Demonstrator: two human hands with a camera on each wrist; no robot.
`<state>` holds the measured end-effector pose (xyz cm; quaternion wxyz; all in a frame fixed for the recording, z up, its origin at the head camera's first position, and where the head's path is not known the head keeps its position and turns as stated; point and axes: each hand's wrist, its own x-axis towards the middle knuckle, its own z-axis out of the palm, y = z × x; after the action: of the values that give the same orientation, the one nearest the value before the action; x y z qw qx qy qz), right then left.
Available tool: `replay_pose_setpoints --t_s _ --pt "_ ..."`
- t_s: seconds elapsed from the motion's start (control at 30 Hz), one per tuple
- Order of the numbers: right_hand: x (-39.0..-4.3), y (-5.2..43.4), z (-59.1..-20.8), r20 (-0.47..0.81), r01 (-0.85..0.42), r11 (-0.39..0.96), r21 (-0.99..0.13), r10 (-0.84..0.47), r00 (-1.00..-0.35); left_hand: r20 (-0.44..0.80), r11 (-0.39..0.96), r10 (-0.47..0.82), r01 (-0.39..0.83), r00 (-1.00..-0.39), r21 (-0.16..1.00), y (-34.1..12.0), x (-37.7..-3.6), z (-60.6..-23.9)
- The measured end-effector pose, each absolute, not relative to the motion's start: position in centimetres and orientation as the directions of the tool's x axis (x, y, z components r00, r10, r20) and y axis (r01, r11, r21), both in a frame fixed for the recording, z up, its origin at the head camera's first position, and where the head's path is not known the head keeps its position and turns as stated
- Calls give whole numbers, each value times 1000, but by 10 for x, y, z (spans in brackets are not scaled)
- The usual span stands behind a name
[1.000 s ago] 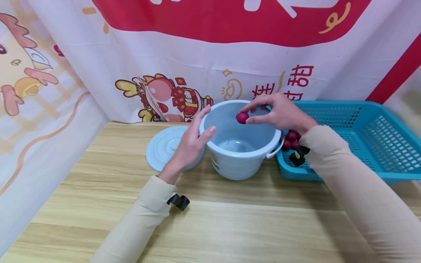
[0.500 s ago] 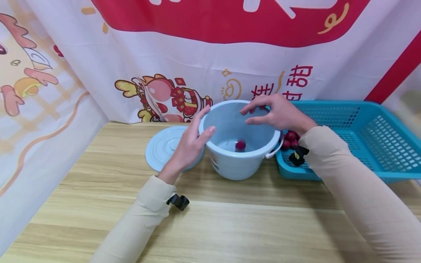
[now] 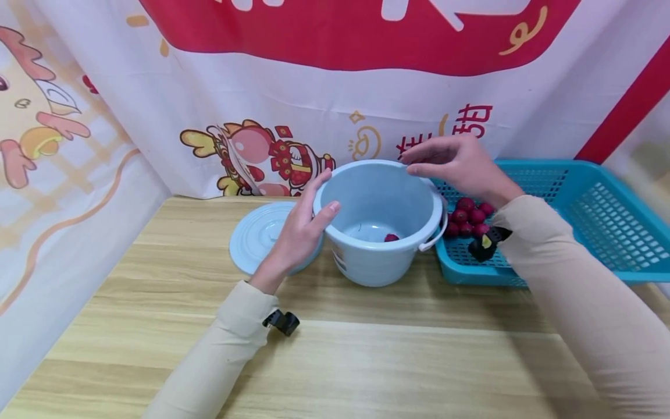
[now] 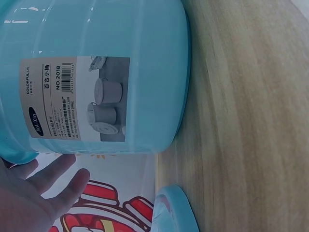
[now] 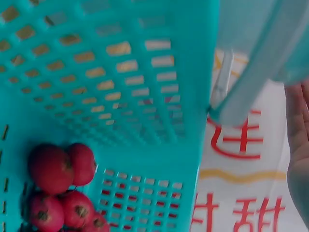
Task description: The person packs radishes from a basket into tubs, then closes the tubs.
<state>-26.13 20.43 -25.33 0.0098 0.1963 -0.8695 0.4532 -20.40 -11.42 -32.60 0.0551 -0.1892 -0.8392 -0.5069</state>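
In the head view, a light blue plastic bucket stands upright on the table. My left hand rests at its left rim, thumb over the edge and the other fingers fairly straight outside; the left wrist view shows those fingers spread. Above the back right rim is my right hand, fingers extended, holding nothing. One small round dark red fruit lies on the bucket floor, partly hidden by the front rim. Several similar fruits, rather like hawthorns, sit in the teal basket.
Left of the bucket, its blue lid lies flat, partly behind my left hand. The bucket's handle hangs on the right, beside the basket. A printed curtain closes off the back of the wooden table.
The right hand let go of a dark red fruit, which fell into the bucket and shifted slightly right there. That hand then moved right and up towards the basket. The left hand stayed.
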Motion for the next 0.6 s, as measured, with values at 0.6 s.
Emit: replay_pose_setpoints --t_s 0.6 --pt "-288 279 -289 -87 -64 627 -777 -207 -975 291 402 264 379 -920 833 -113 -204 -327"
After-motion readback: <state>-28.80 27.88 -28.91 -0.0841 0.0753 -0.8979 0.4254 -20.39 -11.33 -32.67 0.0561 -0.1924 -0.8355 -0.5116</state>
